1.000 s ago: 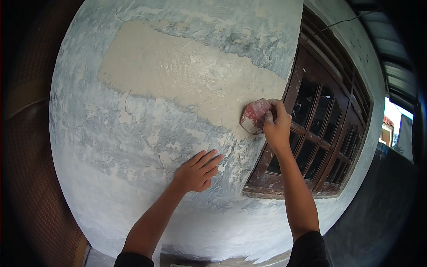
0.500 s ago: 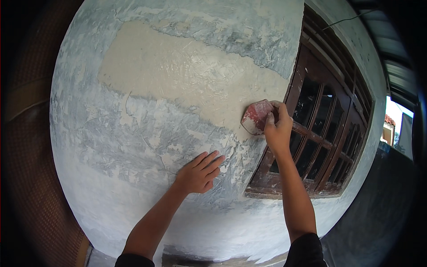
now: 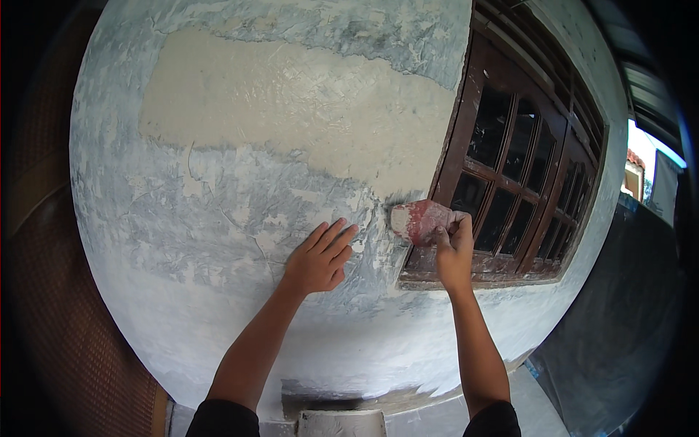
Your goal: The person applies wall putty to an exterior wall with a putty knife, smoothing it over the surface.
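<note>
My right hand (image 3: 455, 251) pinches a red putty spreader (image 3: 419, 221) between thumb and fingers, beside the left edge of the brown wooden window (image 3: 502, 189). Pale filler is smeared over the spreader's left end. Its blade is at the wall just below the wet beige filler patch (image 3: 291, 102); whether it touches there I cannot tell. My left hand (image 3: 320, 258) lies flat with fingers stretched out on the blotchy grey-white wall (image 3: 218, 240), lower and to the left of the spreader.
Woven brown panelling (image 3: 65, 313) stands along the left. Low in front is a pale block-like object (image 3: 341, 424) at the foot of the wall. Dark sheeting (image 3: 604, 313) hangs at the right, beneath a metal roof (image 3: 652, 87).
My right hand has lowered the spreader from the filler patch's lower right edge to below it and turned it, showing filler on its end. My left hand stays on the wall; the view has shifted.
</note>
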The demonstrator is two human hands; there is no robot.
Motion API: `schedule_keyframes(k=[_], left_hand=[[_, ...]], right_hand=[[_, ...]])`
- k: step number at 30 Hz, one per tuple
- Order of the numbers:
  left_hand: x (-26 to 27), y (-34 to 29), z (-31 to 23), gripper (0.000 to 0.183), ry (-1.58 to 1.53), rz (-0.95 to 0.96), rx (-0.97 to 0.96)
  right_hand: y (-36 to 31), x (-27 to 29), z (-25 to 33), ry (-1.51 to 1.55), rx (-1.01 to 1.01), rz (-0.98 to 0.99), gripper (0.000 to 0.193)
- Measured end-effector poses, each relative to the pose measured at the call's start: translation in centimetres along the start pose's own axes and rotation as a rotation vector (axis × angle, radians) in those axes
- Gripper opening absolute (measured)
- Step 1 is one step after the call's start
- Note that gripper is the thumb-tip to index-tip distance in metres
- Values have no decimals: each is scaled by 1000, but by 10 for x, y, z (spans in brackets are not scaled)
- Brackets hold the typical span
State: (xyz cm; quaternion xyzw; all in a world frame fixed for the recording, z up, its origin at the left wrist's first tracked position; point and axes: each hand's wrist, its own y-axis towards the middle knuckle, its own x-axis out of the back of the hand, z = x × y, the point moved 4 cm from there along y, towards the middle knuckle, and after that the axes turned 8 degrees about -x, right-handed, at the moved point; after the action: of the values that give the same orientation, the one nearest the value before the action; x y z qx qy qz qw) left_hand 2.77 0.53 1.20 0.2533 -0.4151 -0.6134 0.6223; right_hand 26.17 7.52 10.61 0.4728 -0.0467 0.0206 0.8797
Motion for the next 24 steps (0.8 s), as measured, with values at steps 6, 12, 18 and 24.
schedule_keyframes(k=[6,12,18,24], left_hand=[[-11,-43,-54,16,-290,70,50],[-20,-148,-149,33,-539,368,95],[-17,-259,-238,42,-809,654,396],[-15,-333,-303,44,-887,864,561]], right_hand=[[-108,8,-81,140,-369,116,21],[-234,18,-155,304,-786,153,25],[-370,24,-220,222,-1122,130,28],[-494,35,-268,97,-1346,83,30]])
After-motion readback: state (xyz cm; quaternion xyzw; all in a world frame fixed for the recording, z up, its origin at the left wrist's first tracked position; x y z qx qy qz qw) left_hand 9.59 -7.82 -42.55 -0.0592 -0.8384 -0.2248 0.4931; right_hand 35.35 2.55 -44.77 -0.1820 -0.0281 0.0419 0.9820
